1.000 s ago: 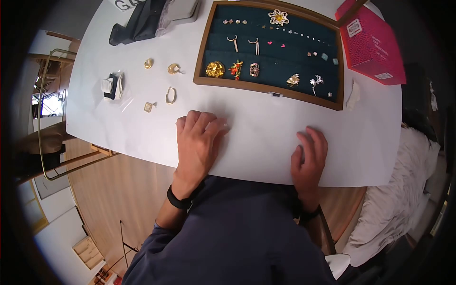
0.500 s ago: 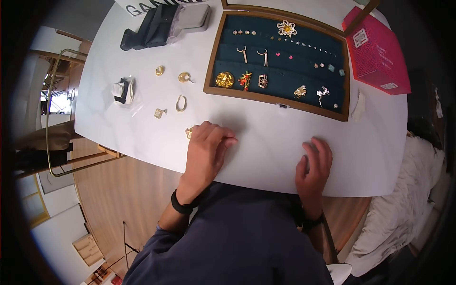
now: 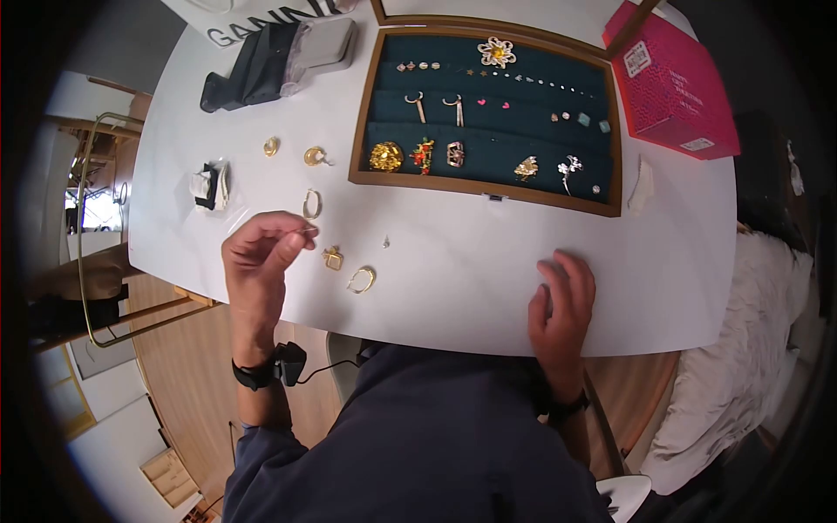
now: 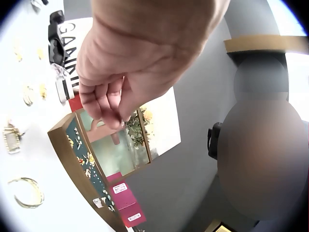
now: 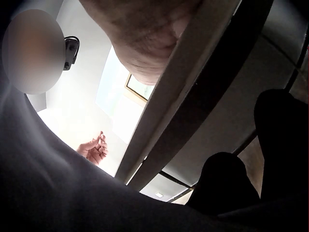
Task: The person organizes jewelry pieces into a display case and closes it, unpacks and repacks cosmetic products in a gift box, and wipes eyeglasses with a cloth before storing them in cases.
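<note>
My left hand point(image 3: 261, 248) is raised over the left part of the table, pinching a small shiny earring point(image 4: 122, 123) between thumb and fingertips; its shape is mostly hidden. Just right of that hand lie a square gold earring point(image 3: 332, 258), a gold hoop earring point(image 3: 362, 280) and a tiny stud earring point(image 3: 386, 242). Another gold hoop point(image 3: 312, 204) is close beyond the fingertips. Farther back are two more gold earrings, one a round piece point(image 3: 315, 157). My right hand point(image 3: 562, 305) rests on the table near the front edge, fingers loosely bent, holding nothing.
An open wooden jewelry box point(image 3: 488, 193) with dark green lining holds rows of earrings and brooches. To its right stands a pink box point(image 3: 676, 96). Dark pouches point(image 3: 257, 70), a grey case point(image 3: 327, 44) and a small plastic-wrapped bundle point(image 3: 209, 186) lie at the left.
My left hand has moved left from the front middle and turned so its thumb side shows. This uncovers the square earring, a hoop and the tiny stud. My right hand stays in place.
</note>
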The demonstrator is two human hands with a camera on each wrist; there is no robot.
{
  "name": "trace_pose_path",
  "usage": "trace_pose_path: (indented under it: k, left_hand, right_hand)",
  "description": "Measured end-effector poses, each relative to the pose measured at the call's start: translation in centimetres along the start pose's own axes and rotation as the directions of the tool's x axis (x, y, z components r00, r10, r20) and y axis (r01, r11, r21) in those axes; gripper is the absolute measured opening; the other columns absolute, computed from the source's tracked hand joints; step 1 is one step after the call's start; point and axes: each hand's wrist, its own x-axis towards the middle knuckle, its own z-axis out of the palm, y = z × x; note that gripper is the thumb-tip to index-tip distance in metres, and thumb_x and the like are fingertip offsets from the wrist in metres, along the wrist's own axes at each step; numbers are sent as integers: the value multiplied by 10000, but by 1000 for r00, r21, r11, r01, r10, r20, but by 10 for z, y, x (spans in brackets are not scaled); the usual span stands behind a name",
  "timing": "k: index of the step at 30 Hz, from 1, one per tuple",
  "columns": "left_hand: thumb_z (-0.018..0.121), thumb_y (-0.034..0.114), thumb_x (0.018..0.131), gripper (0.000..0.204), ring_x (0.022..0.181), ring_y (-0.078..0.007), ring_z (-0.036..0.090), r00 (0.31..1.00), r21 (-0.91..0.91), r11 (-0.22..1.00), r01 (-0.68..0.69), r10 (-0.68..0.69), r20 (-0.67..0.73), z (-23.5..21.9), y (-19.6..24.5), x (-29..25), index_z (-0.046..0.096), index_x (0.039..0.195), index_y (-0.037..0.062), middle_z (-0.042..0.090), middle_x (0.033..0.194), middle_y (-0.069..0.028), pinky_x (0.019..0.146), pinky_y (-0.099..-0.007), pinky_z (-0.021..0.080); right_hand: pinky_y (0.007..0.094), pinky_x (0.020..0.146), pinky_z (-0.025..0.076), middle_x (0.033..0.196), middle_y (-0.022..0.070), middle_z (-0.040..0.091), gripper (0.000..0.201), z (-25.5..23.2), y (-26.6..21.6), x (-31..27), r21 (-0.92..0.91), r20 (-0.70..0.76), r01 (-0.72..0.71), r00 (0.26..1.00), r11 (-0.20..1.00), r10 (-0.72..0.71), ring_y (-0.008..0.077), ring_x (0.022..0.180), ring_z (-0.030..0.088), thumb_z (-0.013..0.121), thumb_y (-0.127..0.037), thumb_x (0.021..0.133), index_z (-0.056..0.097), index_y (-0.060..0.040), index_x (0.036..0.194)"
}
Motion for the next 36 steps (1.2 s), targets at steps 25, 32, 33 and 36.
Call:
trace_pose_path:
  k: [25, 32, 33, 36]
  left_hand:
    - [618, 62, 1041, 124, 901, -157, 631, 763, 38, 921, -388, 344, -547, -29, -29, -11, 621, 1150, 3, 682, 984, -93, 867, -300, 516]
    - [620, 47, 1033, 150, 931, -175, 669, 708, 0, 933, -361, 273, -652, -33, -39, -24, 617, 1173, -6, 710, 1058, -129, 905, -322, 543]
    - [619, 41, 1031, 155, 933, -176, 673, 717, -8, 935, -354, 266, -644, -32, -40, -25, 616, 1178, -9, 710, 1061, -132, 904, -326, 547]
    - [623, 31, 1026, 168, 951, -183, 681, 729, -42, 937, -347, 241, -640, -28, -40, -23, 618, 1187, -13, 712, 1073, -139, 912, -330, 552]
  right_hand:
    - [524, 1087, 417, 1325, 174, 591, 328, 3, 0, 2, -3, 3, -1, 1000, 1000, 1, 404, 1282, 531, 580, 23, 869, 668, -3, 1183]
    - [529, 1072, 423, 1325, 177, 591, 324, 4, 0, 2, -24, -6, 16, 1000, 1000, -16, 403, 1274, 533, 560, 25, 875, 663, 13, 1182]
    - [528, 1069, 425, 1326, 179, 590, 325, 4, 1, 2, -23, -4, 14, 1000, 1000, -14, 404, 1271, 533, 557, 24, 877, 662, 14, 1184]
    - [527, 1062, 428, 1328, 181, 590, 326, 4, 1, 2, -17, 0, 6, 1000, 1000, -6, 406, 1267, 533, 553, 22, 880, 661, 16, 1188]
